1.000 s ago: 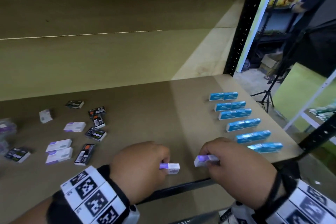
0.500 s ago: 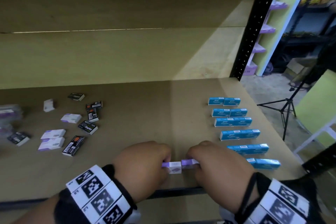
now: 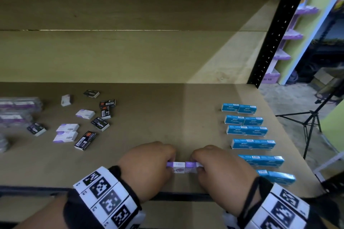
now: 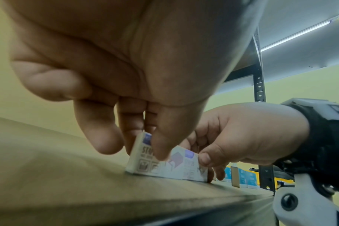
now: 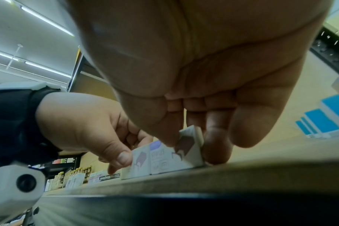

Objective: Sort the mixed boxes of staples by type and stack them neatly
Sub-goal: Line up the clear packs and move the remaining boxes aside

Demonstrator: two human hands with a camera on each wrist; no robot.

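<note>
A matt, smooth brown board surface is seen on the shelf [image 3: 167,117], edged in dark metal. The staple boxes [image 3: 184,167] appear as printed cardboard, slightly glossy. The upright post [image 3: 275,29] looks black perforated metal.

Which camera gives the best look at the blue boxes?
The head view: the blue boxes stand in tidy paired rows, all visible. The right wrist view catches only a few at its edge, and the left wrist view a small, distant glimpse behind the hands.

The brown shelf board [image 3: 167,117] carries two purple-white boxes [image 3: 184,167] standing end to end between the hands, blue boxes [image 3: 249,130] in paired rows beyond the right hand, and scattered black boxes [image 3: 100,123] and purple-white boxes [image 3: 68,128] beyond the left hand.
</note>
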